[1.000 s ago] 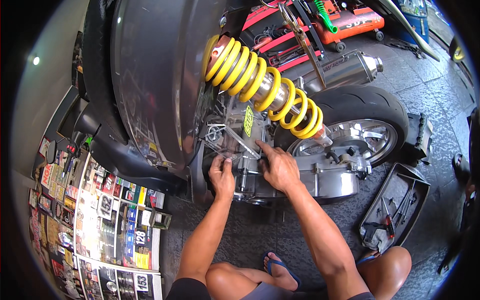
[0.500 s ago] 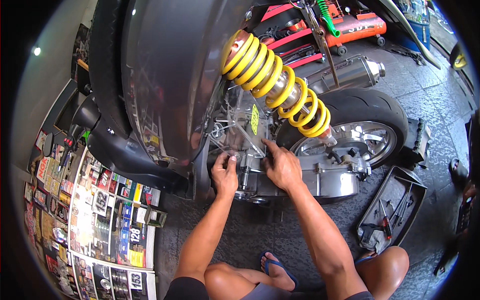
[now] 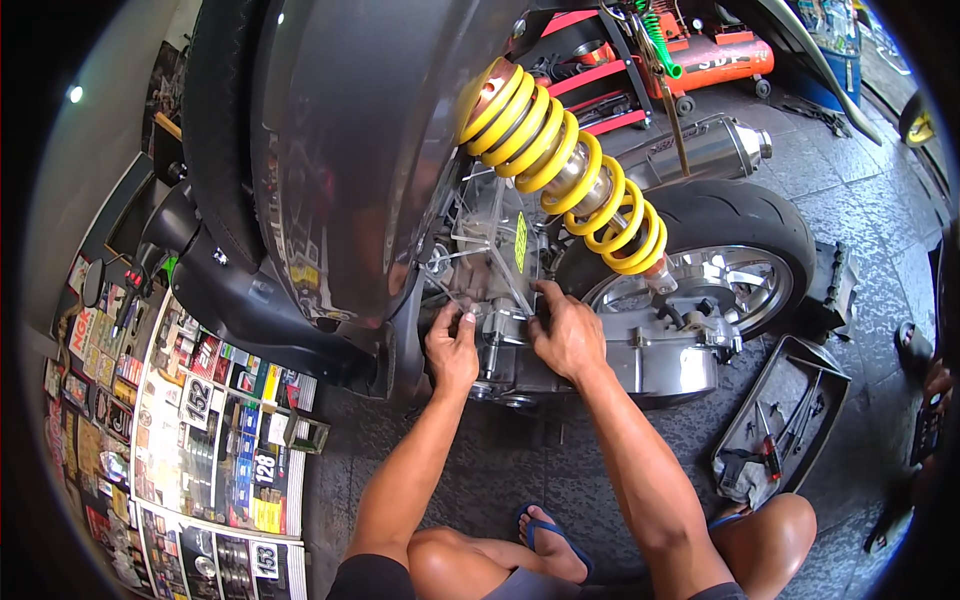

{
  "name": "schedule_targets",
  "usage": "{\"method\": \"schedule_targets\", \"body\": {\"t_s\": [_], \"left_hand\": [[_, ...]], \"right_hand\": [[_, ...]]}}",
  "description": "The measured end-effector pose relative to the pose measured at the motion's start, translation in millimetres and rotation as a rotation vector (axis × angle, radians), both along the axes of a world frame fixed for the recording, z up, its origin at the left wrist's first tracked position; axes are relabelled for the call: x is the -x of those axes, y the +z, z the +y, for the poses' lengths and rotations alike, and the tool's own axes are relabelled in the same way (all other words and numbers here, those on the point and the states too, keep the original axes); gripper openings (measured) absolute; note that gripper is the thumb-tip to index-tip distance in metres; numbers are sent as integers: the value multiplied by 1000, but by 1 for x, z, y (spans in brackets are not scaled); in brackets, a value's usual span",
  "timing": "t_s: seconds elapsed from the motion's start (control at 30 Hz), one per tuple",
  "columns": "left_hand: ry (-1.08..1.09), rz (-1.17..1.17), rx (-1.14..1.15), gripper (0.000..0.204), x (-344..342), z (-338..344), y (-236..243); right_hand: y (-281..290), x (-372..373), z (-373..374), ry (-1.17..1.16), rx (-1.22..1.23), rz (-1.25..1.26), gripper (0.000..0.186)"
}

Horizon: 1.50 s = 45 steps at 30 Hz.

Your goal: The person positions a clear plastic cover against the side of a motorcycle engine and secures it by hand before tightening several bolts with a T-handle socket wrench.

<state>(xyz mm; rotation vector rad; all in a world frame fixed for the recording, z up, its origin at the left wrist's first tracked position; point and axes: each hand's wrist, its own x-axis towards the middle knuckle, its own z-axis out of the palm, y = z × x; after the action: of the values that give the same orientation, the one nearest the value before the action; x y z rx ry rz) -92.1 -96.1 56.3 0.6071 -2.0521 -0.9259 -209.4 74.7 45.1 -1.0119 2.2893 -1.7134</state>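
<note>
A clear plastic cover with a yellow-green sticker lies over the engine area of a dark scooter. My left hand is closed, thumb and fingers pinching the cover's near left edge. At its near right edge my right hand is closed, with the index finger along the side and the thumb below. The fingertips are partly hidden. Just beneath both hands lies the silver engine casing. Above the right hand slants a shock absorber with a yellow spring, its lower end beside the rear wheel.
The dark body panel hangs close on the left. A metal tray holding a screwdriver and other tools sits at the right. A silver exhaust, a red tool rack and a red compressor stand behind. Shelves line the left.
The view has shifted slightly, so the scooter body and the yellow spring appear a little farther right. Both hands keep their hold on the clear cover.
</note>
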Motion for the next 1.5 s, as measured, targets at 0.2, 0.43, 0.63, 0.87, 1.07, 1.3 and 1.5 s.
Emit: {"method": "schedule_targets", "body": {"t_s": [0.2, 0.43, 0.63, 0.87, 1.07, 1.3, 1.5], "left_hand": [[-18, -2, -11, 19, 2, 8, 3], [23, -37, 40, 19, 3, 9, 6], [31, -44, 40, 20, 5, 12, 7], [15, -11, -6, 19, 5, 9, 7], [10, 22, 8, 19, 6, 8, 5], [-26, 56, -33, 17, 7, 24, 13], [178, -117, 167, 36, 0, -9, -11]], "right_hand": [[1, 0, 1, -3, -34, 21, 47], [1, -2, 0, -10, -32, 55, 47], [1, -1, 1, -8, -42, 50, 46], [4, -3, 0, -50, -57, 105, 47], [1, -4, -2, -2, -82, 105, 53], [8, -27, 19, -82, 217, -18, 28], [115, -100, 73, 633, 529, -579, 16]]}}
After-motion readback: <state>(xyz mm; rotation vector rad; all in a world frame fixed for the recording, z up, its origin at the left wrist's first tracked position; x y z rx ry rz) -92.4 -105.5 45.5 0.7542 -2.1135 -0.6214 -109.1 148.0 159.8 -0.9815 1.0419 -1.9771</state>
